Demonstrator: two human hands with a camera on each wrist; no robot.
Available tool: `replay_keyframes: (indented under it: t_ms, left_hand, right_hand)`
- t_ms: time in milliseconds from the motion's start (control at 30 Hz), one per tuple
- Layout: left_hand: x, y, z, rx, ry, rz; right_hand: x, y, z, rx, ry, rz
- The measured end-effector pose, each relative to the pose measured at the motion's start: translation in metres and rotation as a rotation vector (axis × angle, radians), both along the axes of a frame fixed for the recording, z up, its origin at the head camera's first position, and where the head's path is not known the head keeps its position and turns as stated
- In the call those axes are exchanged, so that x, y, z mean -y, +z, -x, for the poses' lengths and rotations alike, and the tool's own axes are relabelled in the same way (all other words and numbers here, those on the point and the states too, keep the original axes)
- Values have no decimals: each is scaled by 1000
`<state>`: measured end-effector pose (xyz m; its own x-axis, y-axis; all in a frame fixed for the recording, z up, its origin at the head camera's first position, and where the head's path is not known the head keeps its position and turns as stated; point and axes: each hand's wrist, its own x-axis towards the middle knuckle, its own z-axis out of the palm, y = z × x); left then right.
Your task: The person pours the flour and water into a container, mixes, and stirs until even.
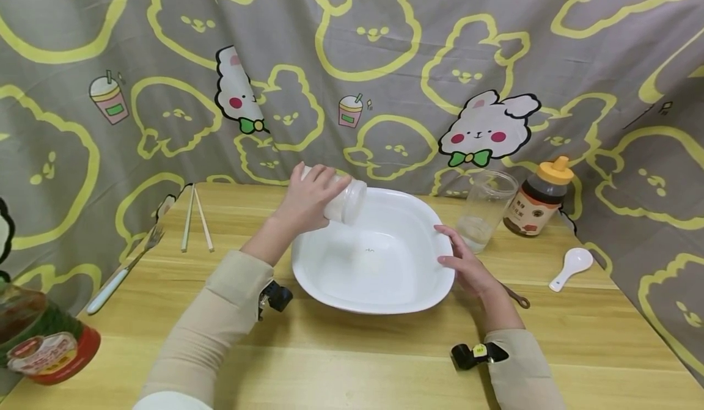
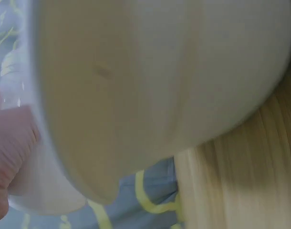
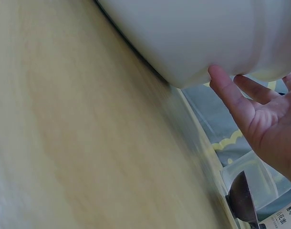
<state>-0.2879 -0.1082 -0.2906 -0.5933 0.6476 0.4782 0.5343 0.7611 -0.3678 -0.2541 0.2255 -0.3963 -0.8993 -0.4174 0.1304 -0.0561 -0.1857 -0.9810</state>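
My left hand [image 1: 316,196] grips a see-through jar [image 1: 348,202] tipped on its side, its mouth above a large white basin [image 1: 374,303]. A faint pale streak shows below the mouth, and a pale patch lies on the basin's floor. In the left wrist view, the basin's outer wall [image 2: 160,86] hides part of the jar [image 2: 47,186] and of the hand [image 2: 12,148]. At the basin's right edge, my right hand [image 1: 467,266] touches the rim with extended fingers. The right wrist view shows its fingertips [image 3: 219,76] against the basin's wall [image 3: 202,38].
Right of the basin stand a clear container [image 1: 478,220] with some clear liquid, a honey bottle [image 1: 536,199], a white spoon [image 1: 572,268] and a dark ladle [image 3: 243,198]. Leftward lie chopsticks [image 1: 198,220], a fork [image 1: 126,269] and a red-and-green bottle [image 1: 49,343]. A patterned curtain [image 1: 374,104] hangs behind.
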Motion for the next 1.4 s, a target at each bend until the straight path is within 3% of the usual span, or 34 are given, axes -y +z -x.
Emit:
replay_keyframes:
  t_ms: [133, 467, 667, 1100, 1400]
  left_hand:
    - [-2, 0, 0, -4, 8, 34]
    - [-1, -2, -1, -12, 5, 23]
    - [1, -2, -2, 15, 45, 14]
    - [0, -5, -1, 18, 22, -40]
    - [0, -7, -1, 16, 30, -9]
  right_hand:
    - [0, 0, 0, 0, -3, -1]
    - [0, 1, 0, -1, 1, 6]
    - [0, -1, -1, -1, 10, 11]
    - [0, 1, -1, -5, 14, 5]
    - [-1, 2, -1, -5, 21, 11]
